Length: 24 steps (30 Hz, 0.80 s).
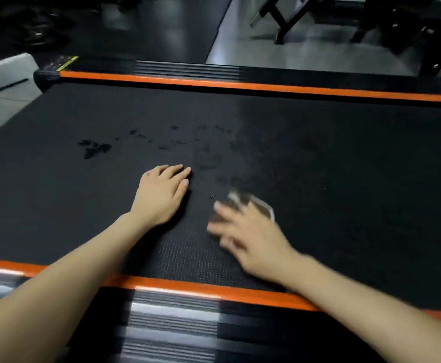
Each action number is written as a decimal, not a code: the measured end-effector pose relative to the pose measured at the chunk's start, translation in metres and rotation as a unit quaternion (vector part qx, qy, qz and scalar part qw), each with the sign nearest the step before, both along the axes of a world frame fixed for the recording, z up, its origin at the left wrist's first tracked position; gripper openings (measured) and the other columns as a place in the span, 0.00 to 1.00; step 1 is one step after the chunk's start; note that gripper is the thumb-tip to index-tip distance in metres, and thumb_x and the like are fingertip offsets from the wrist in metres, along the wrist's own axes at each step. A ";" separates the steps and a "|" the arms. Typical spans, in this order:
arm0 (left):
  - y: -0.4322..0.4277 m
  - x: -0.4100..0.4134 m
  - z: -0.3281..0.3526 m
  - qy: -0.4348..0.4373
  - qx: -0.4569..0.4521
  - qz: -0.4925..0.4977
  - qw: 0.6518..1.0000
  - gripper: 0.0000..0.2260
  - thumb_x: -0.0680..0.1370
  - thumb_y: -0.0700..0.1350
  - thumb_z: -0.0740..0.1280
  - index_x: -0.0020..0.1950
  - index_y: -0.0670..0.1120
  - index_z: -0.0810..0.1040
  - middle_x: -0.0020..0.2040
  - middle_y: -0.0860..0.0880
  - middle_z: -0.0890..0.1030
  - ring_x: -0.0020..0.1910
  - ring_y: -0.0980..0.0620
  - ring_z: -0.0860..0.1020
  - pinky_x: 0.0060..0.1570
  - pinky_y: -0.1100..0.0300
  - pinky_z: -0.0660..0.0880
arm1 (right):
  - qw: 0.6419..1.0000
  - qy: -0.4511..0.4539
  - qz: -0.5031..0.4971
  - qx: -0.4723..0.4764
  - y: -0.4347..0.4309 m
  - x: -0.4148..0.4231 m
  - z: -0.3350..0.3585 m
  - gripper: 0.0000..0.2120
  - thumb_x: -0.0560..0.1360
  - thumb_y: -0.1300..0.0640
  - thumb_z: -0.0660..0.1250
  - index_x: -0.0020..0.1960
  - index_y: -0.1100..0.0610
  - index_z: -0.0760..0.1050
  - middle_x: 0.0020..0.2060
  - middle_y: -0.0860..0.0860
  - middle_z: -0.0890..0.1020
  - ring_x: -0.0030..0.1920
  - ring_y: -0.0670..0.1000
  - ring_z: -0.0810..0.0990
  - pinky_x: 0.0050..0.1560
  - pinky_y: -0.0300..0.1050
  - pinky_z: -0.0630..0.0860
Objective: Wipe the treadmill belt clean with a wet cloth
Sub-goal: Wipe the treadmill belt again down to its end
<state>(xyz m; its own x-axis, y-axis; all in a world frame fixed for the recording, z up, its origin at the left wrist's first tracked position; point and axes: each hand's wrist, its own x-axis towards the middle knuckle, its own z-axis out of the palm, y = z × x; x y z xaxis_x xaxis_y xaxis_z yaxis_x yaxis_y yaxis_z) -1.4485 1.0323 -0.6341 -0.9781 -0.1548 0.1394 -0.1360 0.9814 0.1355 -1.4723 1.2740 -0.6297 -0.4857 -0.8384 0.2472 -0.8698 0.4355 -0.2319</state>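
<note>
Wiping stroke in hand: cloth [257, 204] is pressed onto belt [345, 153] near its near edge under right hand [251, 237], fingers spread flat, blurred; left hand [159, 195] is laid flat beside it, fingers straight, nothing held. Wet blotches [95, 149] toward the far left corner are likely unwiped; next pass should be carried there, pressure kept even.

We see the right hand [245, 231] only as a smear of blur, and it covers most of the cloth [260, 204], of which only a pale, unsharp edge shows beyond the fingers. The belt [345, 153] is cut off at the left and right edges, and the forearms [57, 297] at the bottom edge. The yellow label [67, 62] is too small for us to read.
</note>
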 end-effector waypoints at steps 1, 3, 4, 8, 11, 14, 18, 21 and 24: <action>-0.007 -0.006 0.001 0.014 -0.020 -0.006 1.000 0.32 0.76 0.60 0.39 0.70 0.51 0.71 0.69 0.47 0.73 0.69 0.43 0.68 0.66 0.47 0.59 | 0.999 -0.020 0.046 0.015 0.006 0.012 -0.001 0.16 0.75 0.49 0.59 0.61 0.44 0.76 0.68 0.50 0.72 0.67 0.61 0.70 0.69 0.58 0.60; -0.025 -0.021 0.004 0.004 -0.055 0.012 0.998 0.30 0.77 0.60 0.42 0.71 0.52 0.71 0.70 0.45 0.71 0.70 0.42 0.66 0.68 0.43 0.56 | 0.995 -0.016 0.090 0.032 0.013 0.005 -0.003 0.18 0.75 0.49 0.59 0.64 0.43 0.73 0.70 0.48 0.70 0.69 0.58 0.68 0.69 0.58 0.60; -0.035 -0.028 0.006 -0.013 -0.059 0.032 0.998 0.28 0.78 0.60 0.42 0.73 0.53 0.67 0.73 0.46 0.67 0.73 0.41 0.62 0.70 0.42 0.52 | 0.996 0.002 0.085 0.033 0.013 -0.008 -0.004 0.19 0.74 0.52 0.63 0.64 0.43 0.74 0.69 0.49 0.71 0.69 0.57 0.69 0.69 0.59 0.62; -0.055 -0.048 -0.003 -0.077 -0.030 0.071 0.994 0.23 0.82 0.57 0.45 0.77 0.57 0.52 0.78 0.51 0.52 0.77 0.43 0.47 0.72 0.39 0.42 | 0.990 -0.018 -0.139 0.009 -0.006 -0.081 -0.001 0.21 0.72 0.59 0.68 0.64 0.47 0.75 0.69 0.52 0.71 0.66 0.57 0.72 0.66 0.60 0.67; -0.058 -0.052 -0.011 -0.073 -0.007 0.069 0.995 0.23 0.81 0.58 0.44 0.77 0.59 0.49 0.79 0.51 0.50 0.77 0.44 0.45 0.72 0.40 0.41 | 0.947 -0.048 -0.317 -0.008 -0.043 -0.111 -0.002 0.15 0.79 0.52 0.59 0.64 0.45 0.74 0.71 0.50 0.68 0.67 0.59 0.69 0.71 0.59 0.57; -0.058 -0.050 -0.012 -0.071 -0.003 0.063 0.995 0.23 0.81 0.57 0.43 0.77 0.58 0.49 0.79 0.51 0.49 0.77 0.44 0.43 0.73 0.40 0.40 | 0.959 -0.025 -0.281 -0.021 -0.068 -0.071 -0.005 0.16 0.76 0.51 0.58 0.59 0.46 0.78 0.68 0.51 0.72 0.61 0.63 0.74 0.67 0.63 0.60; -0.060 -0.050 -0.014 -0.061 -0.005 0.059 0.996 0.24 0.81 0.58 0.41 0.78 0.57 0.48 0.79 0.50 0.48 0.77 0.44 0.43 0.73 0.40 0.40 | 0.995 -0.004 -0.095 0.025 -0.060 -0.008 -0.006 0.19 0.73 0.51 0.62 0.64 0.42 0.72 0.69 0.50 0.71 0.67 0.61 0.71 0.69 0.62 0.59; -0.060 -0.051 -0.017 -0.056 -0.013 0.062 0.996 0.25 0.80 0.59 0.37 0.77 0.58 0.49 0.79 0.51 0.49 0.77 0.44 0.43 0.73 0.40 0.40 | 0.994 0.017 -0.098 0.051 -0.057 -0.058 -0.004 0.29 0.65 0.59 0.73 0.64 0.46 0.73 0.68 0.54 0.72 0.66 0.60 0.72 0.63 0.62 0.67; -0.061 -0.051 -0.018 -0.054 -0.001 0.061 0.997 0.30 0.76 0.61 0.34 0.77 0.58 0.51 0.78 0.50 0.51 0.77 0.43 0.45 0.72 0.40 0.40 | 0.955 -0.014 -0.297 0.020 -0.072 -0.138 0.001 0.18 0.75 0.56 0.65 0.64 0.48 0.74 0.70 0.54 0.70 0.65 0.61 0.71 0.65 0.61 0.65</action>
<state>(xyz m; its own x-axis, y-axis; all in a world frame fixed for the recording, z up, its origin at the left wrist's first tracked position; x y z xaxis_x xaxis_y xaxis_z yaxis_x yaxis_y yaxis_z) -1.4996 0.9712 -0.6520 -0.9614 -0.2729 0.0344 -0.2678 0.9571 0.1107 -1.6105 1.2015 -0.6287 -0.8845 -0.4213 0.2003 -0.4600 0.8591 -0.2245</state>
